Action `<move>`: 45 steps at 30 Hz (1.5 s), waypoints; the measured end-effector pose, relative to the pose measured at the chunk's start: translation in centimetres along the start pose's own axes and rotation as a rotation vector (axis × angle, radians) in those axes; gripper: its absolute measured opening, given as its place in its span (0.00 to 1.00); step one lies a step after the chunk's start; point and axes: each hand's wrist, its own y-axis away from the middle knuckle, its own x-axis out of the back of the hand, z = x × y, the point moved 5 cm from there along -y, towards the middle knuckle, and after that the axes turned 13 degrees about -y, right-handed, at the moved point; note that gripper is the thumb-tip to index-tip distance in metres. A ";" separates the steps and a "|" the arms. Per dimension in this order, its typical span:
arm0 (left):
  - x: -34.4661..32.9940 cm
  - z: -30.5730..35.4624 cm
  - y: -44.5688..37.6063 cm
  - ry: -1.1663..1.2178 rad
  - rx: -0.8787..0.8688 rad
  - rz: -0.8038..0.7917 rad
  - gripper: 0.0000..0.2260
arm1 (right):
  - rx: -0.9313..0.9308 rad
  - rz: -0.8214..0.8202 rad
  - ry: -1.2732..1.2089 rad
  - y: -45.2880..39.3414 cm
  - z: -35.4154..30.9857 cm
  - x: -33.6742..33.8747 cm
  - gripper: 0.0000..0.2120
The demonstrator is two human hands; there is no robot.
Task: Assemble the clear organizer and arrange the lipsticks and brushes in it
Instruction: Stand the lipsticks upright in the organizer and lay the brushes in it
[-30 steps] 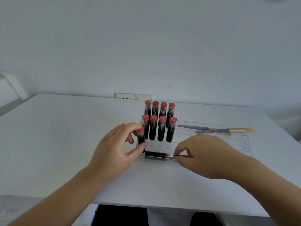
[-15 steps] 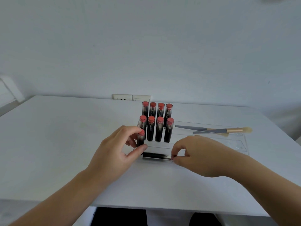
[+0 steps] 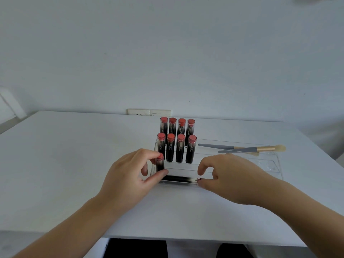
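Clear acrylic organizer (image 3: 268,169) sits on the white table (image 3: 74,155), eight upright lipsticks (image 3: 179,140) at its 11 o'clock, two brushes (image 3: 242,148) at 2. Left hand (image 3: 128,180) pinches an upright lipstick (image 3: 160,163); right hand (image 3: 229,180) pinches a lying lipstick (image 3: 179,179), screening the organizer's middle. Wall socket (image 3: 149,114) behind.

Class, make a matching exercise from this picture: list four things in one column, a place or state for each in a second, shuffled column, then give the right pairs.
Things
1. lying lipstick
2. left hand
3. makeup brushes
4. back row of lipsticks

States
A. standing upright, four side by side
B. lying flat on the organizer's right side
C. pinching an upright lipstick
D. flat along the front edge, right hand at its end

Pairs: 1-D, 2-C, 3-B, 4-A
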 end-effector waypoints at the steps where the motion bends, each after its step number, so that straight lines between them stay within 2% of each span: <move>1: 0.0 0.0 0.0 -0.008 0.000 0.006 0.17 | 0.007 0.027 0.022 0.2 0.0 0.2 0.11; 4: -0.1 0.0 0.1 -0.015 -0.004 0.016 0.18 | 0.005 0.054 0.034 0.5 0.1 0.4 0.12; 9: -0.2 -0.1 0.0 -0.001 0.008 0.018 0.16 | -0.045 -0.028 -0.051 0.8 0.1 -0.1 0.11; 14: -0.3 -0.2 0.1 -0.015 0.000 0.032 0.18 | -0.085 -0.041 -0.111 1.1 0.2 -0.4 0.15; 18: -0.3 -0.1 0.1 -0.005 -0.011 0.054 0.18 | -0.136 0.036 -0.103 1.4 0.2 0.0 0.16; 24: -0.1 0.0 0.0 -0.002 -0.019 0.046 0.18 | -0.109 0.126 -0.133 1.5 -0.1 0.2 0.16; 31: 0.0 0.2 -0.1 -0.006 -0.022 0.026 0.16 | -0.116 -0.006 -0.008 1.5 0.0 -0.8 0.18; 45: -0.4 0.3 0.1 0.004 -0.022 -0.003 0.17 | -0.058 -0.116 -0.014 0.0 -0.4 -0.9 0.07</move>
